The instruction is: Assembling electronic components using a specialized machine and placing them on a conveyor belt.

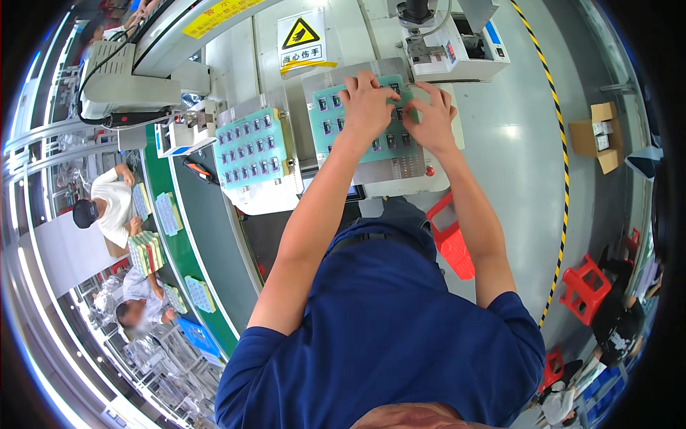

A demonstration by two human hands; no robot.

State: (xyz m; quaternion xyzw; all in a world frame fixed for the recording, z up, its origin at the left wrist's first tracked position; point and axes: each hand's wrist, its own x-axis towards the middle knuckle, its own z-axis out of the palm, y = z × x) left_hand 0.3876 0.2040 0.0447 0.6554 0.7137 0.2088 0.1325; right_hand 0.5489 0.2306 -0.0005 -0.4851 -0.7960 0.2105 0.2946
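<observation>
At twelve o'clock, the left hand (370,105) bends over a green tray (331,114), right hand (433,121) at its two-o'clock edge; grips narrow, contents impossible to tell.

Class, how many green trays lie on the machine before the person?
2: the left tray, and the right tray, partly hidden by the left hand and right hand.

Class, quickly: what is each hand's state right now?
Left hand: fingers bent over the right-hand green tray; whether it holds anything cannot be told.
Right hand: fingers curled at that tray's edge; grip cannot be told.
</observation>
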